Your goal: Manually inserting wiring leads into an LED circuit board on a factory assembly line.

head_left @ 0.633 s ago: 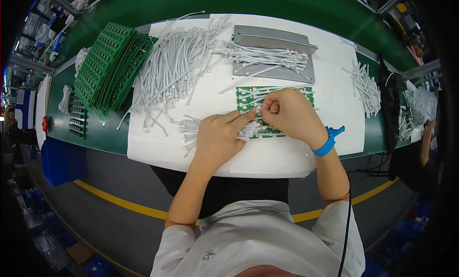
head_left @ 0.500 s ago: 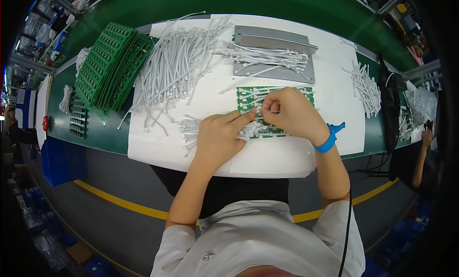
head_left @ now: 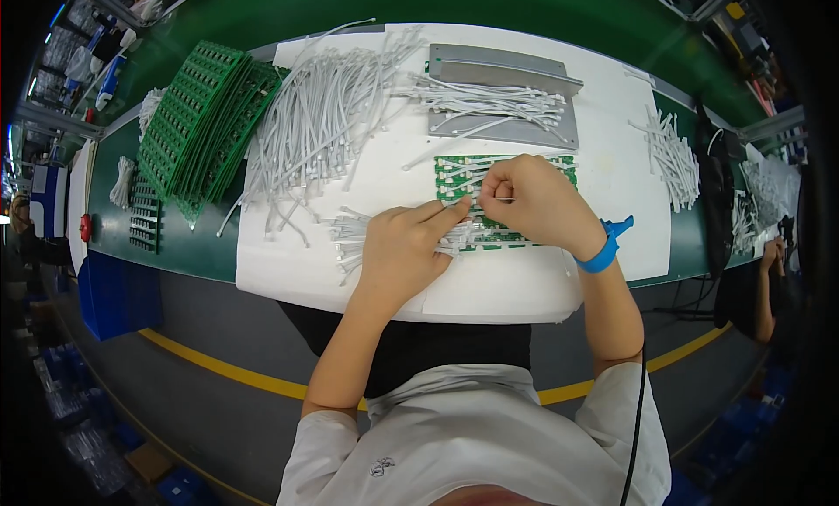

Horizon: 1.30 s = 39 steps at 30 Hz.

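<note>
A green circuit board [head_left: 449, 191] lies on the white sheet in front of me, with short white cables [head_left: 476, 166] across it. My left hand [head_left: 409, 244] is closed over a bundle of white cables [head_left: 350, 233]; their ends stick out on both sides of it. Its index fingertip presses at the board's middle. Just right of that fingertip, my right hand [head_left: 544, 204] pinches above the board. A thin white cable [head_left: 500, 198] shows at its fingertips, mostly hidden by the fingers. The hand covers the board's right part.
Behind the board, a grey metal fixture [head_left: 502, 137] bears more white cables. A large cable heap [head_left: 323, 113] and stacked green boards [head_left: 188, 121] stand to the left. Another cable pile [head_left: 673, 165] lies right. A blue bin [head_left: 114, 296] is below the table's left edge. Another person's hand [head_left: 773, 254] shows far right.
My right hand has shifted very slightly, still pinching above the board. My left hand stays in place. The whole view has moved a little.
</note>
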Available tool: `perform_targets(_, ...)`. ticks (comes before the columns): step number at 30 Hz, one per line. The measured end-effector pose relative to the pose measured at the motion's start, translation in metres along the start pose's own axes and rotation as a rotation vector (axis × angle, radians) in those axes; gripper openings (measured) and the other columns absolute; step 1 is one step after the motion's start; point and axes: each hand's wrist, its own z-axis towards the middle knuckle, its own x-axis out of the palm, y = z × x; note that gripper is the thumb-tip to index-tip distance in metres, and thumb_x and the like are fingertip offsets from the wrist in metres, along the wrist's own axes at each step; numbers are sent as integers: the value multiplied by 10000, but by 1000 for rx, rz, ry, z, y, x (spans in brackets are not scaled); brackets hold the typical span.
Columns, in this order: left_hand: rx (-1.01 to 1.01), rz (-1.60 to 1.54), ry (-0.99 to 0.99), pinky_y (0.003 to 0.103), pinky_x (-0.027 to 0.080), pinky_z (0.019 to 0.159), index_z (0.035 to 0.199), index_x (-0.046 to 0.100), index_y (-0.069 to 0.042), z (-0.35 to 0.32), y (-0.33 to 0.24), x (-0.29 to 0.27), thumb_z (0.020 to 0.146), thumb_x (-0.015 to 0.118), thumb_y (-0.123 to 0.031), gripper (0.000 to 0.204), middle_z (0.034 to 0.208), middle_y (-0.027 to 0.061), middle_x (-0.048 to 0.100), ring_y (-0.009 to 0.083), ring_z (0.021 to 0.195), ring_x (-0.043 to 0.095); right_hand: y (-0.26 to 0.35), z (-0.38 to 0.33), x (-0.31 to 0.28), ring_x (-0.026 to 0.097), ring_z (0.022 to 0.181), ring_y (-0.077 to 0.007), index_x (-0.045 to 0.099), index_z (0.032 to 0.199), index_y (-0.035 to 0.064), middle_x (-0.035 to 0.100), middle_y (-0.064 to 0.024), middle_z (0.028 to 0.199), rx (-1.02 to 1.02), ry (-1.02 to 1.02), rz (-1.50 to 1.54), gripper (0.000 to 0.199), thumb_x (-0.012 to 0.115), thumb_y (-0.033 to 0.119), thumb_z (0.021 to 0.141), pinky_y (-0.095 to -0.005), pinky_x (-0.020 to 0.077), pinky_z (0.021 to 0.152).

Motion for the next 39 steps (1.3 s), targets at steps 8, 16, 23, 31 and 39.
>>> perform_targets(8,-2,1,-2,365,487,568,1201,780,-160,0,-1,0,623,744,-11,598,739,25,619,249,620,610,-2,-1,-2,521,509,-147,709,801,-6,606,-63,590,11,0,-8,127,746,107,847,-304,426,519)
perform_targets(16,-4,2,2,363,486,568,1189,781,-154,0,-3,-2,606,705,20,613,743,23,631,252,623,614,0,-4,6,563,520,-200,705,791,-5,618,-89,600,-68,-96,-76,125,729,109,835,-330,456,543)
perform_targets(23,-11,0,70,377,529,654,1222,751,-131,-4,3,1,612,750,-35,617,852,27,694,273,699,658,5,-5,17,697,669,-340,718,740,45,692,-134,677,-23,-179,-162,113,725,141,799,-414,559,624)
perform_targets(31,-90,-88,-4,379,556,677,1245,740,-135,0,-4,0,733,831,-76,523,931,122,761,322,776,721,1,-23,17,686,810,-318,699,990,51,702,-118,890,-403,-591,-334,116,712,57,875,-392,549,717)
perform_targets(39,-126,-15,52,421,544,695,1406,622,-149,-3,-1,1,655,774,-66,771,984,96,761,316,781,699,11,-54,30,653,839,-187,686,1091,19,674,-89,930,-334,-310,292,179,721,9,916,-306,514,708)
